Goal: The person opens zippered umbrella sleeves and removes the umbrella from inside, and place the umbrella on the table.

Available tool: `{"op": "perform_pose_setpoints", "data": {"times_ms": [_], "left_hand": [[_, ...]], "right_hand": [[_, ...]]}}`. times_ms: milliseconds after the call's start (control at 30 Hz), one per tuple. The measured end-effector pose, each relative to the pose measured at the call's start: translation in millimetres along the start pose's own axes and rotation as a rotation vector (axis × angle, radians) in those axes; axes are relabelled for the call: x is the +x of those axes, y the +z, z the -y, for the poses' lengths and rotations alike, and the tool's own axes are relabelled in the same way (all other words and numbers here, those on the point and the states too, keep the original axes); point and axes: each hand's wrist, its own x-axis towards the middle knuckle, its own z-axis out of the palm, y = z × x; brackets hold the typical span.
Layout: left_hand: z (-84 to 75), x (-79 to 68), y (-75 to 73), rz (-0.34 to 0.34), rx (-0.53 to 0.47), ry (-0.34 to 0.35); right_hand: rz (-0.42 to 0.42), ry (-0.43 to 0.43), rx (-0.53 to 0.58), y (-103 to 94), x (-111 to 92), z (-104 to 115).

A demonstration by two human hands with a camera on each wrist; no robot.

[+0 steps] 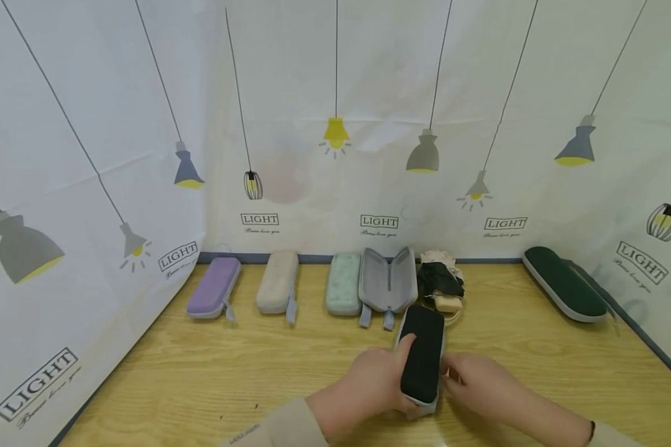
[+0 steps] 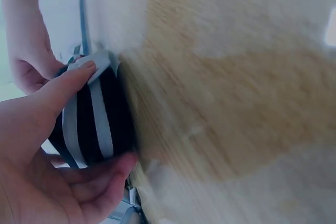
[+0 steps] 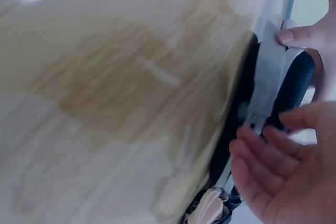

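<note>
A black zip case (image 1: 422,354) with light grey trim stands in my left hand (image 1: 377,379), tilted up over the table. The left thumb presses its face in the head view; the left fingers wrap its far side and lower end. In the left wrist view, two grey bands (image 2: 102,121) run along the case. My right hand (image 1: 483,385) is at the case's right side. In the right wrist view, its loosely bent fingertips (image 3: 247,135) are right at the small zip slider (image 3: 254,120), below a grey strip (image 3: 266,72). The right thumb stands apart from those fingers.
Along the back lie a purple case (image 1: 215,288), a beige case (image 1: 276,282), a mint case (image 1: 343,284) and an opened grey case (image 1: 389,282). Beside that sits a pile of black and cream items (image 1: 442,279). A dark green case (image 1: 565,282) lies far right, near the printed curtain (image 1: 335,62).
</note>
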Motion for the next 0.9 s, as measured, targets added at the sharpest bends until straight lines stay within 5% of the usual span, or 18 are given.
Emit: {"op": "perform_pose_setpoints", "data": {"times_ms": [133, 233, 400, 600, 900], "left_hand": [[11.4, -0.5, 0.2, 0.003, -0.226, -0.001], [21.3, -0.5, -4.1, 0.045, -0.371, -0.03], [34.4, 1.9, -12.4, 0.088, -0.606, -0.14], [43.4, 13.3, -7.9, -0.038, -0.92, -0.246], [43.2, 26.9, -3.2, 0.004, -0.85, -0.225]], "right_hand": [[-0.075, 0.127, 0.031, -3.3, 1, 8], [-0.114, 0.138, 0.045, -5.9, 3, 13], [-0.166, 0.071, 0.01, -8.3, 8, 21], [-0.179, -0.04, -0.082, -5.7, 16, 32], [-0.038, -0.345, -0.2, 2.0, 22, 39]]}}
